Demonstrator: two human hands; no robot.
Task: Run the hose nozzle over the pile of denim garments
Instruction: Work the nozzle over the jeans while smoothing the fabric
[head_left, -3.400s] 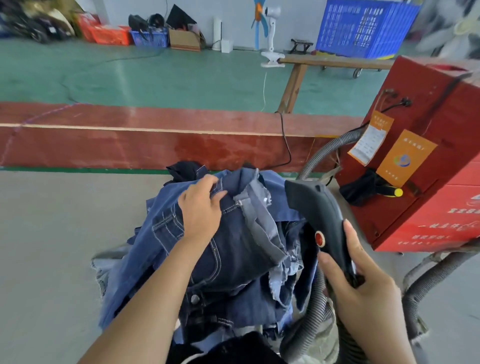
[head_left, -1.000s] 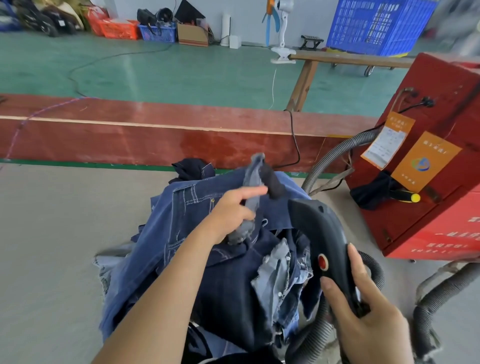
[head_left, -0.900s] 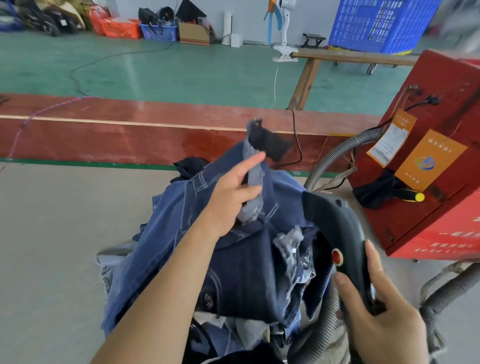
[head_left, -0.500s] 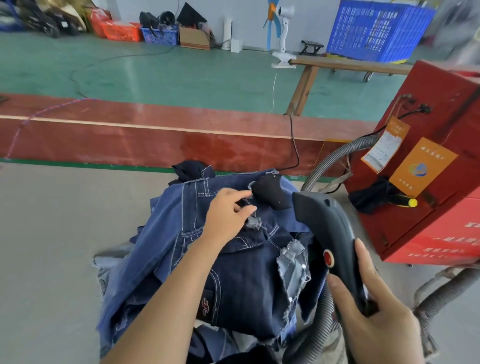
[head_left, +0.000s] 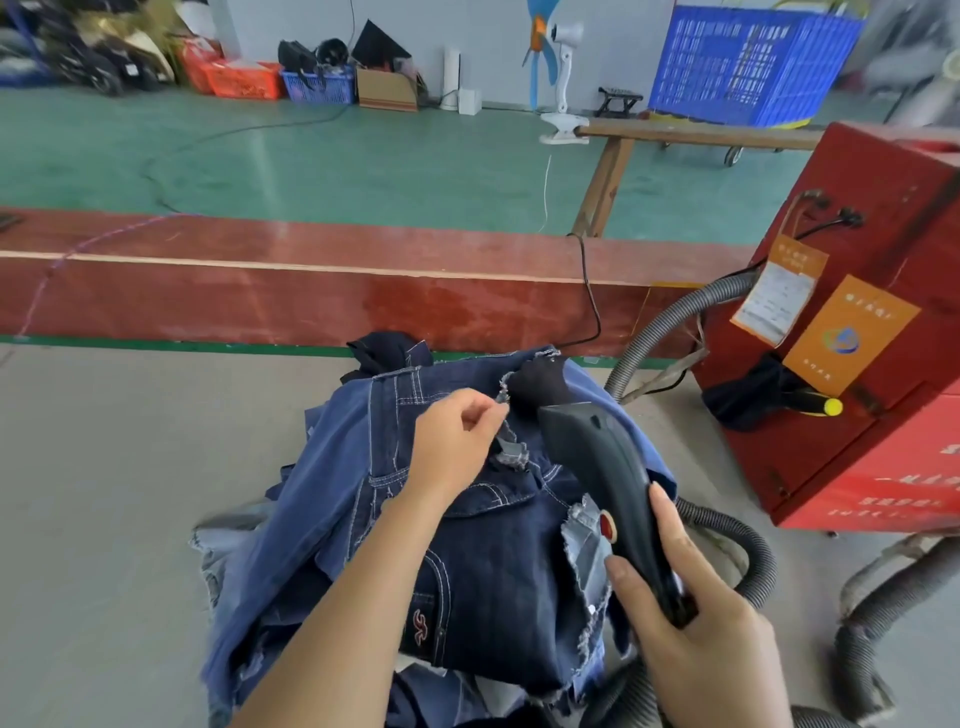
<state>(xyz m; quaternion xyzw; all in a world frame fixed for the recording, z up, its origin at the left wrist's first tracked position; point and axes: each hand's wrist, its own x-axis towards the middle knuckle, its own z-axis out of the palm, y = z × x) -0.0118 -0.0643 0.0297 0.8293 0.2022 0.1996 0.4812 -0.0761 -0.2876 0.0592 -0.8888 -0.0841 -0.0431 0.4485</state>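
A pile of dark and mid-blue denim garments (head_left: 363, 499) lies heaped on a grey table in front of me. My left hand (head_left: 454, 447) rests on top of the pile and pinches a frayed grey strip of denim (head_left: 511, 452) between thumb and fingers. My right hand (head_left: 696, 618) grips the handle of a black hose nozzle (head_left: 597, 457) with a red button. The nozzle's tip points at the top of the pile, just right of my left hand. Its grey ribbed hose (head_left: 748, 551) loops away to the right.
A red machine box (head_left: 883, 441) with orange labels stands close on the right, a second grey hose (head_left: 660, 332) running into it. A long red board (head_left: 311, 291) edges the table behind the pile. Beyond lie a green floor, a blue crate (head_left: 748, 62) and a fan (head_left: 561, 57).
My left hand lifted a denim flap, then laid it back down, and now pinches the frayed strip. The nozzle has moved forward and up, closer to the top of the pile.
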